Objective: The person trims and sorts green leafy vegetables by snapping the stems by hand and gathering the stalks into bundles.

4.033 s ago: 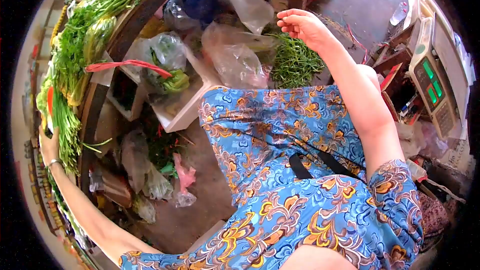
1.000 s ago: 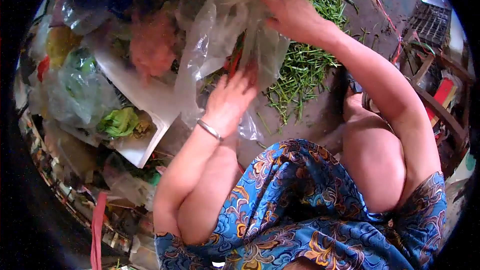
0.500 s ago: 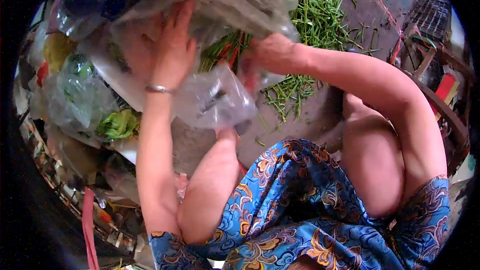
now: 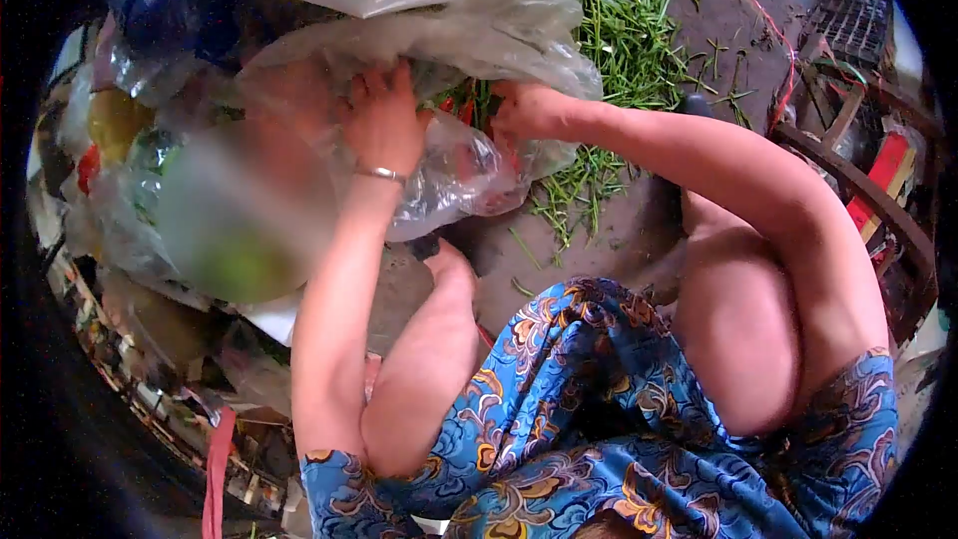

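A large clear plastic bag (image 4: 439,35) lies spread across the upper middle, with red and green contents showing at its opening. My left hand (image 4: 384,125), with a bangle at the wrist, rests on the bag's near side with its fingers apart. My right hand (image 4: 531,110) is closed at the right side of the opening; the bag's film hides what its fingertips hold. Below both hands hangs a crumpled part of the bag, close above the floor. Cut green stems (image 4: 629,30) lie in a pile just beyond my right hand.
On the left are cloudy plastic bags (image 4: 125,210) and a yellowish item (image 4: 120,125). A red ribbon (image 4: 218,469) hangs at the lower left. At the right stand a wooden frame (image 4: 858,170) and a black basket (image 4: 853,25). Red string (image 4: 763,15) crosses the floor.
Since the earlier frames, both hands have come down to the floor bags. Over the last half second my left hand has moved right and down, and the bag's near part has shifted toward my right hand.
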